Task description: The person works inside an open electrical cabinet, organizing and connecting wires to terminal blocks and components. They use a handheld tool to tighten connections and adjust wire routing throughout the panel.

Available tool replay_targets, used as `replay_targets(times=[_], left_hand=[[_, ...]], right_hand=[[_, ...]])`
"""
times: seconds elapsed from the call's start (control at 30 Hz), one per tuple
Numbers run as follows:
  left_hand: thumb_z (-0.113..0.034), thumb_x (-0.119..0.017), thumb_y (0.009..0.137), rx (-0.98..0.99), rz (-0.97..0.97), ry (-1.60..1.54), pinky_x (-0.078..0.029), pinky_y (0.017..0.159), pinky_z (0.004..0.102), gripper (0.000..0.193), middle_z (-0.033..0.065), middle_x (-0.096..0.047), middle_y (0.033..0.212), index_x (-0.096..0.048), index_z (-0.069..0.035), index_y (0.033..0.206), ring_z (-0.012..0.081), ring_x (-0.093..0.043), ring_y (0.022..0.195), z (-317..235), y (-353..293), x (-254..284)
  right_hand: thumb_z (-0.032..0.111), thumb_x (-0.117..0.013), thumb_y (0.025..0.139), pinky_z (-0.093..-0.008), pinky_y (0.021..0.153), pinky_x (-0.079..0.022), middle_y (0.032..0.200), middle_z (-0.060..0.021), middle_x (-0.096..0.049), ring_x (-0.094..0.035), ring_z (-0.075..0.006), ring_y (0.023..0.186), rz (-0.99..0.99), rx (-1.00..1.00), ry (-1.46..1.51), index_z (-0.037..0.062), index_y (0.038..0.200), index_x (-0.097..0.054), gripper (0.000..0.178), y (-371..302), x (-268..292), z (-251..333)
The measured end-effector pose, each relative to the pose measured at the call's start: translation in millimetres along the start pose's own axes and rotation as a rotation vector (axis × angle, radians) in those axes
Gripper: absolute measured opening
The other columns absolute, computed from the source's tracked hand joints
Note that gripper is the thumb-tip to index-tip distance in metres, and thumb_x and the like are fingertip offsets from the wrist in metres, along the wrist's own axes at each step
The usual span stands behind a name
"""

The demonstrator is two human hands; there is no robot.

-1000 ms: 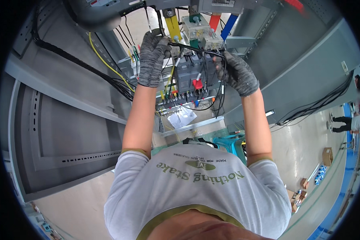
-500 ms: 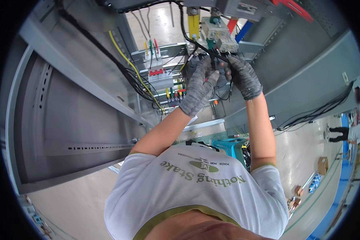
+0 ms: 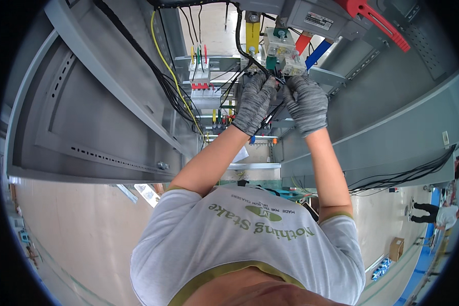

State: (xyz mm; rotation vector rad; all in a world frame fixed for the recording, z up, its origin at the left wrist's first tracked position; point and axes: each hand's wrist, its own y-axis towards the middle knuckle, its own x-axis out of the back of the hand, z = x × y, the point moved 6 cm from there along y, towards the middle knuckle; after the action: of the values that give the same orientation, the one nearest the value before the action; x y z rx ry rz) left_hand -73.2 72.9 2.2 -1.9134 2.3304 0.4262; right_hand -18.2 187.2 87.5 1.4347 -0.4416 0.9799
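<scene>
Both my hands wear grey knitted gloves and work close together inside a metal cabinet. My left hand is closed on thin black wires where they leave a wrapped black cable bundle. My right hand has its fingers curled in at the same wires; its fingertips are partly hidden. Just beyond the hands sits a clear-covered terminal block with a green piece beside it. Yellow, red and blue busbars rise behind. Loose black wire ends hang below, between my wrists.
A white breaker with red parts is mounted left of my hands. A yellow cable and black cables run down the cabinet's left side. The open grey door stands at left. A red handle juts out upper right. Another person is far right.
My right hand has moved in toward the left and turned its back up over the wires. My left hand has stayed by the bundle. The whole view has shifted slightly.
</scene>
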Motion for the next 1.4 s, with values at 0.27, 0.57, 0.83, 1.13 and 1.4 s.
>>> replay_targets(times=[0.27, 0.57, 0.83, 1.13, 1.4], left_hand=[[-0.019, -0.059, 0.095, -0.019, -0.08, -0.173, -0.044, 0.061, 0.0205, 0.017, -0.0012, -0.059, 0.082, -0.062, -0.004, 0.103, 0.0052, -0.052, 0.07, -6, -11, -6], [-0.023, -0.058, 0.096, -0.102, 0.014, 0.001, -0.045, 0.07, 0.0201, 0.024, -0.0008, -0.061, 0.088, -0.06, -0.004, 0.111, 0.0051, -0.053, 0.078, -10, -11, 2], [-0.022, -0.056, 0.097, -0.003, 0.054, 0.04, -0.039, 0.053, 0.0212, 0.022, 0.0006, -0.061, 0.081, -0.061, -0.002, 0.106, 0.0053, -0.05, 0.063, -3, -6, 23], [-0.014, -0.054, 0.097, 0.111, 0.139, -0.1, -0.043, 0.055, 0.025, 0.013, 0.0008, -0.055, 0.067, -0.06, -0.002, 0.095, 0.009, -0.052, 0.059, -10, -5, 16], [-0.016, -0.054, 0.097, 0.082, 0.189, -0.102, -0.041, 0.052, 0.0237, 0.015, 0.0011, -0.058, 0.066, -0.061, -0.003, 0.094, 0.0078, -0.051, 0.057, -1, -1, 19]], right_hand=[[0.005, -0.072, 0.081, -0.0265, 0.069, -0.051, 0.085, -0.0053, -0.063, -0.061, -0.012, 0.075, 0.036, -0.379, 1.094, 0.0028, 0.096, -0.064, 0.017, -23, -51, -42], [0.005, -0.066, 0.083, -0.0302, 0.07, -0.05, 0.083, -0.011, -0.065, -0.061, -0.0178, 0.076, -0.049, -0.304, 0.766, -0.0017, 0.1, -0.06, 0.019, -16, -56, -30], [0.004, -0.067, 0.084, -0.0245, 0.069, -0.049, 0.086, -0.003, -0.068, -0.062, -0.0097, 0.078, 0.119, -0.591, 1.291, 0.0023, 0.096, -0.067, 0.011, -28, -55, -28], [0.003, -0.068, 0.08, -0.0321, 0.07, -0.051, 0.086, -0.0085, -0.065, -0.063, -0.0229, 0.077, -0.367, -0.2, 0.462, 0.0053, 0.092, -0.068, 0.013, -28, -11, 7], [0.015, -0.071, 0.085, -0.0262, 0.059, -0.047, 0.072, -0.0048, -0.065, -0.058, -0.0104, 0.063, 0.017, -0.698, 0.946, 0.0004, 0.094, -0.067, 0.018, -38, -38, -25]])
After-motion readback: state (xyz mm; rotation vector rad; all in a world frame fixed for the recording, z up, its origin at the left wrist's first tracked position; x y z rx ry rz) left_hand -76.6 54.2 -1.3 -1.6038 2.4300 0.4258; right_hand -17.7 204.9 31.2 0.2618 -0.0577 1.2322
